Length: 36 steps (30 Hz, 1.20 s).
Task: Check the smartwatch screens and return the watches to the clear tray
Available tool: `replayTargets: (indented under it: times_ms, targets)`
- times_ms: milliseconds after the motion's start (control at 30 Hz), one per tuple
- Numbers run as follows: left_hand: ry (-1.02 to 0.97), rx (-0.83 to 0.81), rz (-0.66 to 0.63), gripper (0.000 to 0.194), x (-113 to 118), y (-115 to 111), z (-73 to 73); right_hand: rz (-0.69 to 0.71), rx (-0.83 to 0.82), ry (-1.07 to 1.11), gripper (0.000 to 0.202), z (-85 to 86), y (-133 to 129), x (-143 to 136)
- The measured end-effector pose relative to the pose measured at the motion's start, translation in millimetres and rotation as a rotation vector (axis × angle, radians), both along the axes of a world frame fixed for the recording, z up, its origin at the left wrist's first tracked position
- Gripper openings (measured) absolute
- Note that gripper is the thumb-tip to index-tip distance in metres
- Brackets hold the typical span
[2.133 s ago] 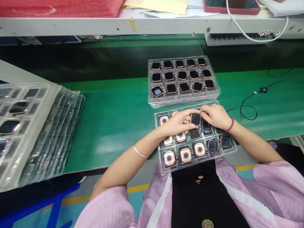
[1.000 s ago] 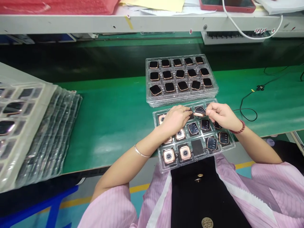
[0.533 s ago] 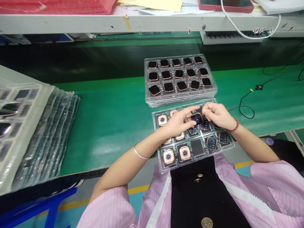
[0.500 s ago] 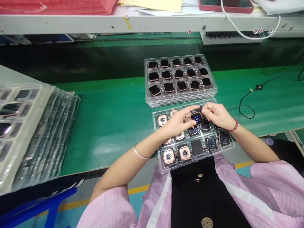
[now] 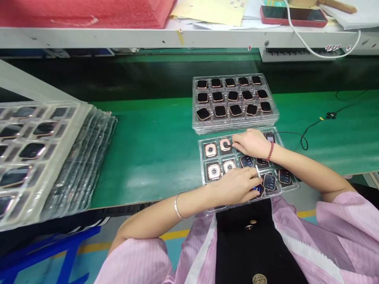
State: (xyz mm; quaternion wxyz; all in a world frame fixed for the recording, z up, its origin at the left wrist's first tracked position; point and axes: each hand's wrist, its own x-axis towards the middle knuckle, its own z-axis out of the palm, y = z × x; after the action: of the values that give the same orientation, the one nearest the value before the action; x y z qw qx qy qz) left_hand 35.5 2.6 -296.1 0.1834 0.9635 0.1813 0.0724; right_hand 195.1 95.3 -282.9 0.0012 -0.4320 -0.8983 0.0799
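Note:
A clear plastic tray (image 5: 202, 165) with watches in its pockets lies at the table's near edge. Some watches lie back up, such as the pink-gold one (image 5: 213, 171); others lie screen up, such as the dark one (image 5: 269, 182). My left hand (image 5: 241, 184) reaches over the front of the tray, its fingers on a watch with a blue lit ring (image 5: 258, 191) in a front pocket. Over the back row, my right hand (image 5: 251, 142) has its fingertips pinched at the edge of a back-up watch (image 5: 225, 144). A black cable passes by the right wrist.
Behind the tray stands a stack of clear trays (image 5: 235, 128) holding black-screened watches. More stacked trays (image 5: 85, 157) rise at the left. A black cable (image 5: 306, 130) runs over the green table at the right. Above, a shelf (image 5: 207, 39) holds papers and a red-edged phone (image 5: 293, 15).
My left hand has lowered the lit watch from above the tray to a front pocket. My right hand has moved left to a back-row watch. The view has shifted slightly left.

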Motion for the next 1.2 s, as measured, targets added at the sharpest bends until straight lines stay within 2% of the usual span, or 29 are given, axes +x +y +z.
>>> replayTargets:
  times_ms: [133, 233, 300, 367, 400, 467, 533, 600, 667, 767, 833, 933, 1000, 1067, 1133, 1200]
  targets:
    - [-0.029, 0.103, -0.074, 0.027, -3, -5, -3.0, 0.009, -0.044, -0.064, 0.024, -1.0, 3, -8]
    - [-0.152, 0.084, -0.049, 0.022, -9, 1, -8.4, 0.014, -0.112, 0.043, 0.019, 1.1, 7, -5]
    - [-0.325, 0.033, 0.127, 0.023, -17, 17, -9.6, 0.016, -0.197, 0.223, 0.018, 1.7, 12, -3]
    - [-0.467, -0.012, 0.422, 0.03, -29, 42, -9.2, -0.01, -0.286, 0.458, 0.021, -0.1, 17, -2]
    - [-0.485, -0.05, 0.562, 0.04, -36, 55, -9.2, -0.036, -0.326, 0.565, 0.022, -2.0, 19, -2]
    - [-0.473, -0.221, 0.681, 0.06, -46, 79, -11.6, -0.11, -0.367, 0.711, 0.024, -7.3, 23, 0]
    - [-0.484, -0.469, 0.689, 0.066, -53, 94, -17.3, -0.162, -0.348, 0.752, 0.024, -13.1, 24, 2]
    - [-0.541, -0.678, 0.675, 0.066, -54, 100, -24.3, -0.175, -0.261, 0.709, 0.023, -17.9, 24, 3]
    - [-0.615, -0.796, 0.658, 0.067, -54, 100, -29.4, -0.168, -0.165, 0.61, 0.021, -20.7, 24, 4]
    - [-0.665, -0.849, 0.624, 0.062, -55, 98, -30.4, -0.175, -0.056, 0.398, 0.017, -20.1, 23, 4]
    - [-0.632, -0.796, 0.629, 0.053, -57, 98, -28.0, -0.201, 0.008, 0.287, 0.016, -15.4, 21, 4]
    - [-0.49, -0.524, 0.653, 0.036, -60, 96, -23.6, -0.204, 0.054, 0.287, 0.019, -2.6, 10, 8]
    - [-0.353, -0.298, 0.66, 0.03, -59, 93, -21.7, -0.124, 0.023, 0.293, 0.022, 6.1, -5, 10]
    - [-0.228, -0.145, 0.682, 0.03, -57, 90, -20.5, 0.026, -0.058, 0.206, 0.023, 11.8, -23, 9]
    - [-0.179, -0.069, 0.728, 0.032, -55, 86, -19.0, 0.155, -0.138, 0.082, 0.023, 13.6, -37, 7]
    - [-0.234, -0.055, 0.74, 0.03, -56, 84, -16.9, 0.213, -0.208, 0.043, 0.022, 13.3, -43, 5]
